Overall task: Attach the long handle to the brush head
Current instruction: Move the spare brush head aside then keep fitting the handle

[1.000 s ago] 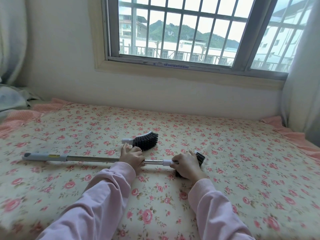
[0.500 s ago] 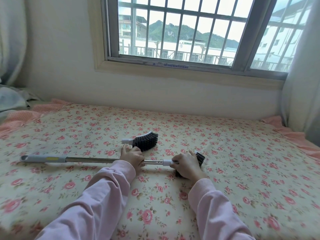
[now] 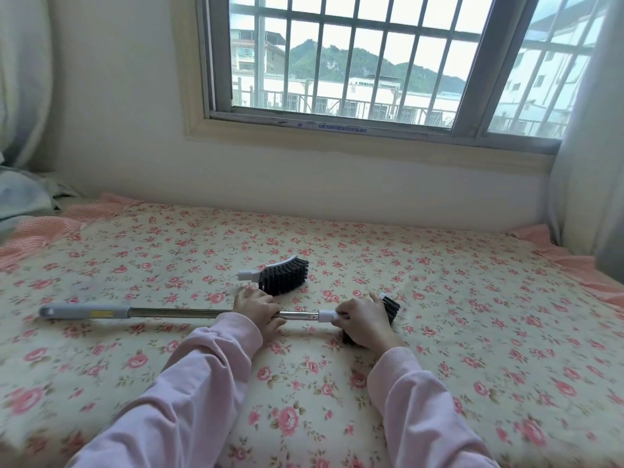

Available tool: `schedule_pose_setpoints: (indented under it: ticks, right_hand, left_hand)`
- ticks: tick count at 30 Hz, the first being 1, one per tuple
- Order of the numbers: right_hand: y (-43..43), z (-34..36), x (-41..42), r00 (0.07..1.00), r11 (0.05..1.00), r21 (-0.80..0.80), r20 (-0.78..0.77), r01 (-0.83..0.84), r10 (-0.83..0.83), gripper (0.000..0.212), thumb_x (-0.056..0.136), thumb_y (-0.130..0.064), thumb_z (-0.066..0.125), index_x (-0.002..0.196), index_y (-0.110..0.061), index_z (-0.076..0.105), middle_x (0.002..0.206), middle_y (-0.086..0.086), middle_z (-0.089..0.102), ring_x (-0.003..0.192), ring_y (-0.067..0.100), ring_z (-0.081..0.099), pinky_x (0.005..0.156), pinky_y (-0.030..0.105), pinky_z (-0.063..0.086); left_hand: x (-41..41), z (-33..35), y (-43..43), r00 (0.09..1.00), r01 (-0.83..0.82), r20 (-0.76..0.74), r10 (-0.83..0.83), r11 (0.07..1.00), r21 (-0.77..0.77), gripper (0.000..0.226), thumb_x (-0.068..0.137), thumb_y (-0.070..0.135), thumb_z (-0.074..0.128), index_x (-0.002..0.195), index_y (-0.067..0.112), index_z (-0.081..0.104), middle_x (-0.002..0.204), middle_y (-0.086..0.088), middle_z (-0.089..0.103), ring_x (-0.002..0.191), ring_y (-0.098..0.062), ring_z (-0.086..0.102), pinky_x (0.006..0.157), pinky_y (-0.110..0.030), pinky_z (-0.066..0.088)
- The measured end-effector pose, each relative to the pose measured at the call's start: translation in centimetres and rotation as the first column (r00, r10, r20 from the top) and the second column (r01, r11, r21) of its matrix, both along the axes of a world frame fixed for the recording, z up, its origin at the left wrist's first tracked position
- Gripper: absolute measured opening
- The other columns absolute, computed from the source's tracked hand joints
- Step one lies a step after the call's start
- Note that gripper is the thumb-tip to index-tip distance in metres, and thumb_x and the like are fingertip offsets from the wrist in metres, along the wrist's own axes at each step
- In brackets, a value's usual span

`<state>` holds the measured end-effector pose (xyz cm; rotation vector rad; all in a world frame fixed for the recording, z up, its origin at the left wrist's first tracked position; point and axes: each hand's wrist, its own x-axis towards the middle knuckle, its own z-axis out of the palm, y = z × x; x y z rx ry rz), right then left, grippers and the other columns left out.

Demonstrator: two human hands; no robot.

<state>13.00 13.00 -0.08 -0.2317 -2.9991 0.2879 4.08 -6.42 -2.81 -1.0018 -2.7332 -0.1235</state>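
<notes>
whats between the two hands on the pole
In the head view, between the left hand and the right hand runs a short bare stretch of the metal handle, ending in its white collar at the right hand.

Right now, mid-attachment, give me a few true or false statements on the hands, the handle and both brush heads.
1. The left hand grips the long handle on its metal shaft. True.
2. The right hand is on the brush head at the handle's white end. True.
3. The spare brush head lies under the handle. False: it lies apart on the bedsheet, beyond the left hand.
4. The handle's grey grip points toward the right hand. False: it points away, to the left.
</notes>
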Motion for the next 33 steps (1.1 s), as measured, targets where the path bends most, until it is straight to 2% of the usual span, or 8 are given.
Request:
schedule_pose_setpoints:
  ticks: [5, 9, 15, 18, 22, 27, 30, 33]
  right_hand:
    - [0.0, 0.0, 0.1, 1.0, 1.0, -0.007, 0.003, 0.005, -0.005, 0.018, 0.092, -0.033, 0.051, 0.081, -0.022, 0.06, 0.079, -0.001, 0.055, 0.078, 0.018, 0.047, 0.115, 0.039, 0.014]
    - [0.0, 0.2, 0.1, 1.0, 1.0, -0.006, -0.004, -0.001, 0.001, 0.019, 0.092, -0.033, 0.052, 0.074, -0.025, 0.05, 0.077, -0.001, 0.054, 0.08, 0.021, 0.048, 0.114, 0.038, 0.016]
    - [0.0, 0.0, 0.1, 1.0, 1.0, -0.013, -0.012, 0.013, -0.013, 0.021, 0.092, -0.033, 0.051, 0.088, -0.019, 0.066, 0.079, -0.002, 0.056, 0.084, 0.022, 0.053, 0.114, 0.039, 0.015]
    - [0.0, -0.1, 0.1, 0.999, 1.0, -0.024, -0.027, 0.017, -0.017, 0.022, 0.092, -0.033, 0.051, 0.091, -0.018, 0.067, 0.079, -0.002, 0.057, 0.079, 0.018, 0.047, 0.115, 0.038, 0.014]
    - [0.0, -0.2, 0.2, 0.999, 1.0, -0.027, -0.034, 0.016, -0.016, 0.022, 0.092, -0.033, 0.051, 0.092, -0.018, 0.067, 0.079, -0.003, 0.057, 0.079, 0.017, 0.046, 0.115, 0.038, 0.014]
    - [0.0, -0.2, 0.1, 0.999, 0.999, -0.031, -0.028, 0.013, -0.014, 0.018, 0.092, -0.032, 0.052, 0.079, -0.023, 0.06, 0.076, -0.002, 0.056, 0.076, 0.018, 0.047, 0.115, 0.038, 0.014]
    - [0.0, -0.1, 0.1, 0.999, 0.999, -0.034, -0.024, 0.026, -0.026, 0.02, 0.092, -0.032, 0.052, 0.083, -0.019, 0.064, 0.077, -0.002, 0.057, 0.078, 0.02, 0.052, 0.115, 0.038, 0.013]
    - [0.0, -0.1, 0.1, 0.999, 0.998, -0.046, -0.026, 0.035, -0.037, 0.023, 0.092, -0.032, 0.052, 0.093, -0.016, 0.068, 0.078, -0.002, 0.058, 0.08, 0.02, 0.052, 0.115, 0.038, 0.013]
  left_hand:
    - [0.2, 0.7, 0.1, 0.999, 0.036, -0.032, -0.036, 0.999, -0.01, 0.018, 0.086, 0.03, 0.06, 0.096, 0.019, 0.07, 0.101, 0.006, 0.066, 0.113, -0.013, 0.047, 0.109, -0.052, 0.012]
    - [0.5, 0.9, -0.7, 0.974, 0.1, -0.204, -0.102, 0.995, -0.023, 0.028, 0.031, 0.025, 0.093, 0.043, 0.023, 0.068, 0.047, 0.013, 0.062, 0.069, -0.011, 0.069, 0.077, -0.072, 0.035]
    - [0.7, 0.6, -0.5, 0.979, 0.082, -0.187, -0.077, 0.997, 0.016, 0.025, 0.037, 0.023, 0.092, 0.048, 0.019, 0.069, 0.052, 0.008, 0.065, 0.069, -0.016, 0.068, 0.077, -0.068, 0.04]
    - [0.5, 0.6, -0.4, 0.998, 0.048, -0.033, -0.046, 0.997, 0.068, 0.021, 0.076, 0.027, 0.072, 0.09, 0.012, 0.073, 0.095, -0.004, 0.069, 0.107, -0.022, 0.054, 0.103, -0.052, 0.023]
    - [-0.3, 0.0, 0.0, 0.999, 0.041, 0.007, -0.041, 0.999, 0.008, 0.029, 0.093, 0.035, 0.048, 0.112, 0.019, 0.063, 0.118, 0.002, 0.059, 0.119, -0.017, 0.04, 0.102, -0.035, 0.025]
    - [0.1, 0.7, 0.1, 0.998, 0.06, -0.016, -0.059, 0.996, 0.06, 0.017, 0.086, 0.023, 0.06, 0.09, 0.012, 0.072, 0.097, -0.001, 0.069, 0.109, -0.018, 0.047, 0.108, -0.051, 0.013]
    - [0.8, 1.2, 0.1, 0.985, 0.085, -0.152, -0.082, 0.996, 0.011, 0.013, 0.063, 0.019, 0.082, 0.065, 0.011, 0.073, 0.073, 0.0, 0.07, 0.091, -0.019, 0.058, 0.093, -0.066, 0.03]
    - [0.8, 0.9, -0.3, 0.957, 0.091, -0.276, -0.085, 0.996, 0.009, 0.032, 0.029, 0.015, 0.093, 0.04, 0.017, 0.063, 0.041, 0.01, 0.057, 0.07, -0.011, 0.05, 0.07, -0.065, 0.045]
